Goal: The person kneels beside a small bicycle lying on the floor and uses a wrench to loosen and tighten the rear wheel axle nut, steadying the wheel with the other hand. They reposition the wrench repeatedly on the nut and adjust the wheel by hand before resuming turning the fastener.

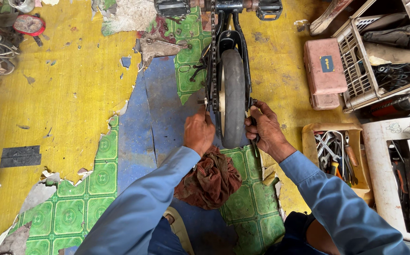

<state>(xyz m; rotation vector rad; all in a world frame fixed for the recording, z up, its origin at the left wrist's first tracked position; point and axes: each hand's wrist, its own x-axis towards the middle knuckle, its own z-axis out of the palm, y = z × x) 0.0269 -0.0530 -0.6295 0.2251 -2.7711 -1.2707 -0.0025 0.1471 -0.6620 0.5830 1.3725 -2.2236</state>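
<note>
The small bicycle wheel (pixel 233 97) stands upright between both hands. The left hand (pixel 198 131) has its fingers curled at the axle on the chain side; the right hand (pixel 264 130) grips a dark tool (pixel 253 123) at the wheel's other side. Below the wheel lies a brown rag (pixel 210 182) on the peeling yellow-green floor (pixel 72 94); a cardboard box of tools (pixel 337 158) sits to the wheel's right.

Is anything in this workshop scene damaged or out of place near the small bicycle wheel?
Yes. The yellow floor covering is torn and peeling, baring a green patterned layer and blue floor. A crumpled dark red rag lies under the black bicycle wheel, which the left hand and right hand grip at its axle.
</note>
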